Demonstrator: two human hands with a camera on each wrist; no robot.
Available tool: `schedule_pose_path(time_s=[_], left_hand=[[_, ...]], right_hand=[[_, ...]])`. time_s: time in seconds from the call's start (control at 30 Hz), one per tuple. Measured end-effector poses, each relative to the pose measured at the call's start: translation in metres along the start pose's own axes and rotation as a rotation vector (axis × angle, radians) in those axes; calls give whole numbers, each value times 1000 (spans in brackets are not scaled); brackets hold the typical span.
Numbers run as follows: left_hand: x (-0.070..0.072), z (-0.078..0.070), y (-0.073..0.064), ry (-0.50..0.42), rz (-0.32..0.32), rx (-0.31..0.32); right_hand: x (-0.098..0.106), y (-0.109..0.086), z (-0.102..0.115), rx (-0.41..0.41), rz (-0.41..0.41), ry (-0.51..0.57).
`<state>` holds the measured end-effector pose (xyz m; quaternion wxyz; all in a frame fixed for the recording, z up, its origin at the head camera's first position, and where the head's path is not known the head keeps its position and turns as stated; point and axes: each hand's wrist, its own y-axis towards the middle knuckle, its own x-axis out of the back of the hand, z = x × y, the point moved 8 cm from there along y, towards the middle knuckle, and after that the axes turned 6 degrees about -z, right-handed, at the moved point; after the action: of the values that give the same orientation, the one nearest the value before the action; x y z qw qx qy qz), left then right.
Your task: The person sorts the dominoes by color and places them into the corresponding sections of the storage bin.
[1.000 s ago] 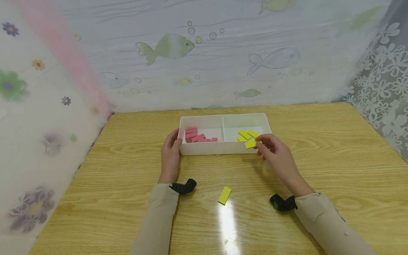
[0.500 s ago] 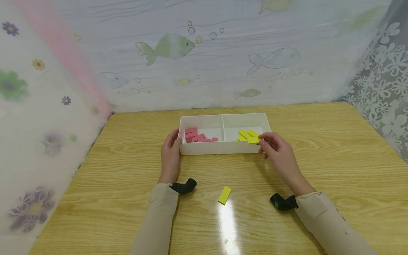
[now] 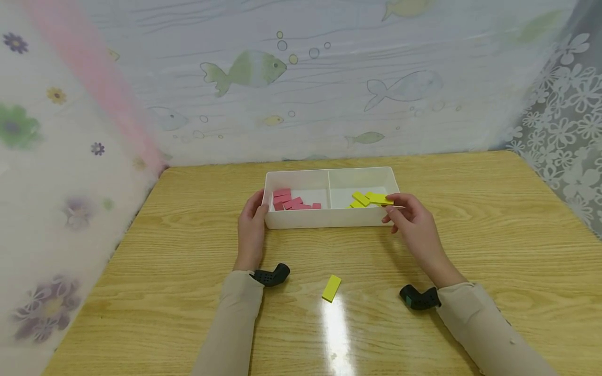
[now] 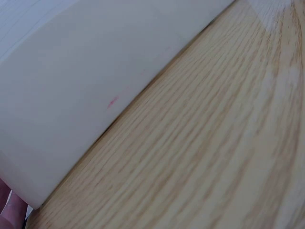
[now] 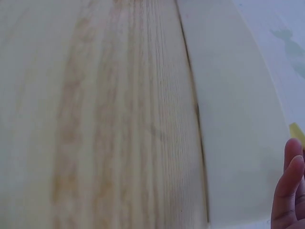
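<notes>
A white two-compartment box point(image 3: 301, 219) stands on the table. My left hand point(image 3: 251, 230) grips its left end, thumb at the front corner; only a bit of the fingers shows in the left wrist view. My right hand point(image 3: 414, 224) pinches a yellow block point(image 3: 380, 199) by its right end, just over the front wall of the right compartment. Several yellow blocks point(image 3: 360, 198) lie in that compartment. Pink blocks point(image 3: 293, 202) lie in the left one. In the right wrist view, a yellow corner point(image 5: 297, 132) shows above the fingertips.
One more yellow block point(image 3: 331, 288) lies on the wooden table point(image 3: 178, 271) between the forearms, near a bright reflection. Behind the table hangs a pale sheet point(image 3: 324, 125) printed with fish. A lace-patterned cloth point(image 3: 574, 109) borders the right side.
My right hand has moved slightly right and away from me, carrying the yellow block from the front of the box to above the right compartment. The left hand and box have stayed put.
</notes>
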<state>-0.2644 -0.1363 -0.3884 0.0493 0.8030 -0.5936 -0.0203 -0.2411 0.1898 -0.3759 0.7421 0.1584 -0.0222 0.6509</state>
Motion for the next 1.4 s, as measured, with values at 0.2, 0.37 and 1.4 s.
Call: schedule_pose_path(time_s=[0.2, 0.37, 1.4], left_hand=[[0, 0, 0, -5, -1, -3], [0, 1, 0, -8, -4, 6], [1, 24, 14, -19, -16, -24]], right_hand=[[-4, -1, 1, 3, 37, -28], [-10, -3, 1, 28, 94, -89], [-14, -14, 40, 107, 72, -52]])
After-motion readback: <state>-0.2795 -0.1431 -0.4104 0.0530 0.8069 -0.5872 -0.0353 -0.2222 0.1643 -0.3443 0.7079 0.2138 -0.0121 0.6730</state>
